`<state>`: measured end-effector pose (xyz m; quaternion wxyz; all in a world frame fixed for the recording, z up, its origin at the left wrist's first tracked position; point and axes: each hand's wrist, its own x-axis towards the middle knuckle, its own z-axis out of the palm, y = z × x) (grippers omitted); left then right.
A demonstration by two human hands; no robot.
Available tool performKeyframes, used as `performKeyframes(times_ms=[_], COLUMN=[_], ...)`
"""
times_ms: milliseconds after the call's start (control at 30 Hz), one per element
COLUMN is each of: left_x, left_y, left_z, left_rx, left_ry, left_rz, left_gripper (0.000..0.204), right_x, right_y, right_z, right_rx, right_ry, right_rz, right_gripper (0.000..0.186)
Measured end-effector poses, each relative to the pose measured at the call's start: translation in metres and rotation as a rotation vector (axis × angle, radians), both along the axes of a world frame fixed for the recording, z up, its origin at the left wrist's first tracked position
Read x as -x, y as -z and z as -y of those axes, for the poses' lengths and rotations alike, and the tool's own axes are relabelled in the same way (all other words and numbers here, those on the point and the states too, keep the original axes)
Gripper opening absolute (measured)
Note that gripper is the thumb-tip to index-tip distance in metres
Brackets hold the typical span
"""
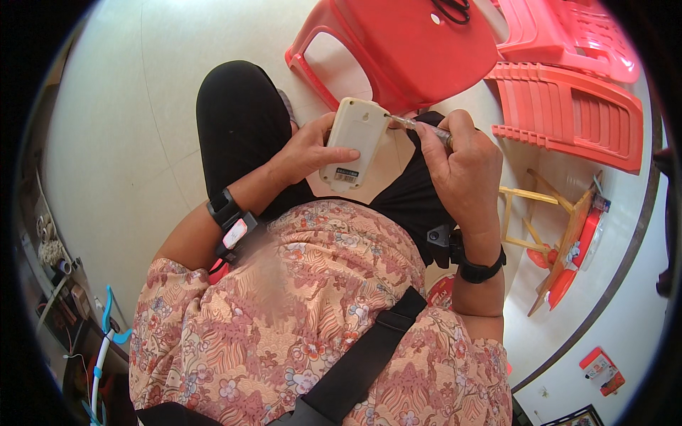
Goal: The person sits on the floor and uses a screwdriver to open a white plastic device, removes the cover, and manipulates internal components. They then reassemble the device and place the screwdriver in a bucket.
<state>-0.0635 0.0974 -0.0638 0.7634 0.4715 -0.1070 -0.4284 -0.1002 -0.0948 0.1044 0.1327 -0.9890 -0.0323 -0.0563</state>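
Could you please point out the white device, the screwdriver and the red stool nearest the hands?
White device (pixel 359 136): head view, on its flat face between keyhole slot and label.
Screwdriver (pixel 406 123): head view, on its shaft.
Red stool (pixel 423 53): head view, on its seat.

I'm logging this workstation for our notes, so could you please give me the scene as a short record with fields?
Left hand: the left hand grips a pale plastic case by its left edge
Right hand: the right hand holds a slim screwdriver
Tool tip: at the case's upper right corner; whether it is seated is too small to tell
Beyond the hands: red plastic stool with a black cable on top
Far right: slatted red plastic furniture
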Motion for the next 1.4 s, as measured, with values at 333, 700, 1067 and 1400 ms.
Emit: performKeyframes(times_ms=[333,700,1067,1400], left_x=[0.0,0.002,0.001,0.0], left_y=[-0.001,0.009,0.004,0.005], left_z=[0.001,0.001,-0.001,-0.001], left_rx=[-0.03,-0.052,-0.054,-0.077], left_ry=[-0.009,-0.058,-0.042,-0.062], left_rz=[-0.004,0.055,0.074,0.064], left_gripper=[0.06,0.06,0.061,0.063], right_x=[-0.001,-0.003,-0.002,-0.004], right_y=[0.002,0.009,0.005,0.013], right_z=[-0.004,-0.009,-0.009,-0.008], right_rx=[0.067,0.106,0.163,0.158], right_ry=[0.029,0.085,-0.015,0.008], right_rz=[-0.052,-0.106,-0.105,-0.055], right_gripper=[0.023,0.03,0.03,0.026])
